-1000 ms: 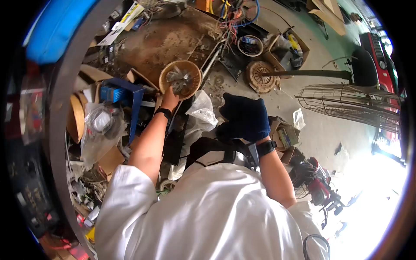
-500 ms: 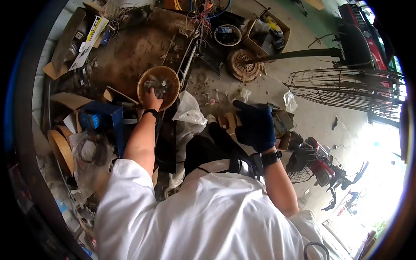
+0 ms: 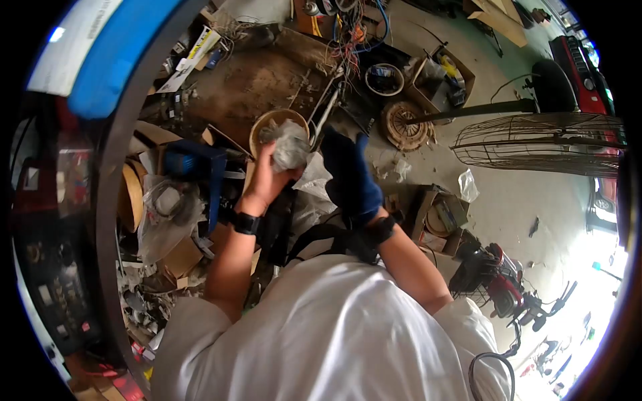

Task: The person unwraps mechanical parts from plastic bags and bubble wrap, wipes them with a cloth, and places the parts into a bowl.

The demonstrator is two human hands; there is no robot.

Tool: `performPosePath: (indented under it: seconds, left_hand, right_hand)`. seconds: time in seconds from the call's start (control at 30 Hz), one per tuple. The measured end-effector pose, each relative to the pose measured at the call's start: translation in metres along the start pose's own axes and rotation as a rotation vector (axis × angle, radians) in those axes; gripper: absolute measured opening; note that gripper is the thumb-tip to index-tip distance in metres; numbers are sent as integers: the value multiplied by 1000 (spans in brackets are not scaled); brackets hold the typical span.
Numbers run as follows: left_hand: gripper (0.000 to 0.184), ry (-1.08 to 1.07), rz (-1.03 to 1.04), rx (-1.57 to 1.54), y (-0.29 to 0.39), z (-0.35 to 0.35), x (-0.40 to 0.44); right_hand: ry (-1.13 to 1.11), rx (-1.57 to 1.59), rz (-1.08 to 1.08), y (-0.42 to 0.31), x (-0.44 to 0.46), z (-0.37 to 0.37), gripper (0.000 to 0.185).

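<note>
My bare left hand (image 3: 266, 179) is closed around a crumpled clear plastic bag (image 3: 291, 146). What the bag contains is too blurred to make out. It is held above a round tan bowl (image 3: 256, 134), covering much of the bowl's inside. My right hand (image 3: 353, 177), in a dark blue glove, is raised just right of the bag. Its fingers are stretched out and apart from the thumb, with nothing seen in them. White plastic sheeting (image 3: 313, 179) lies below, between my hands.
A standing fan's wire cage (image 3: 535, 144) and its round rusty base (image 3: 406, 127) are at right. Left of my left arm stand a blue box (image 3: 215, 177) and a bagged coil (image 3: 167, 207). A small bucket (image 3: 384, 79), an open carton (image 3: 438, 80) and tangled wires (image 3: 351, 40) are farther off.
My left hand has lifted the plastic bag out of the bowl and come nearer to me. My gloved right hand has moved left toward it. The camera view has shifted.
</note>
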State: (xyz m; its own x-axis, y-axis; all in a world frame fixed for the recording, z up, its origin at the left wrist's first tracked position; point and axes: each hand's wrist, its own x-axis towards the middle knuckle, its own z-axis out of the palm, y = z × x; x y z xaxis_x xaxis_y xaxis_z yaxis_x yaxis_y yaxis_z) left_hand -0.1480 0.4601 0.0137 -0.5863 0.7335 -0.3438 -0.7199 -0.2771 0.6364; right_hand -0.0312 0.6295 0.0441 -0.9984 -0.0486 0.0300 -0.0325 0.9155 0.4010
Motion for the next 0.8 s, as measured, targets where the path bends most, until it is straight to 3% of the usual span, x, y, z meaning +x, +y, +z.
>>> performPosePath:
  seconds: [0.07, 0.13, 0.17, 0.2, 0.27, 0.3, 0.4, 0.43, 0.5, 0.57, 0.67, 0.77, 0.8]
  left_hand:
    - [56, 188, -18, 391, -2, 44, -11]
    - [56, 100, 268, 850, -13, 70, -15]
    - [56, 112, 256, 744, -13, 75, -20]
    - [55, 125, 247, 638, -14, 80, -25]
    - [54, 106, 307, 749, -6, 65, -33]
    - [54, 161, 244, 676, -15, 42, -33]
    - [55, 224, 114, 387, -13, 31, -51]
    - [57, 218, -70, 535, 0, 34, -64]
    - [57, 294, -41, 408, 1, 36, -75]
    - [56, 396, 211, 128, -3, 58, -78]
    - [55, 346, 328, 439, 6, 61, -87]
    - [52, 358, 424, 734, 6, 51, -94]
    - [49, 330, 399, 716, 4, 49, -98]
  right_hand:
    - [216, 925, 256, -24, 32, -10, 50]
    - [411, 1862, 483, -36, 54, -14, 43]
    - [280, 1671, 497, -11, 45, -61, 36]
    - [303, 1494, 411, -16, 46, -57, 33]
    - [343, 1135, 243, -37, 51, -27, 29]
    - [576, 1112, 185, -47, 64, -11, 26]
    - [533, 1365, 103, -40, 58, -32, 37]
    - [461, 1397, 60, -32, 55, -45, 43]
    - [374, 1397, 48, -36, 56, -53, 49]
    - [321, 1311, 17, -52, 57, -62, 43]
    - [593, 1471, 278, -96, 75, -65, 17]
    - [552, 1550, 34, -74, 73, -60, 31]
    - [367, 1548, 21, -68, 78, -54, 35]
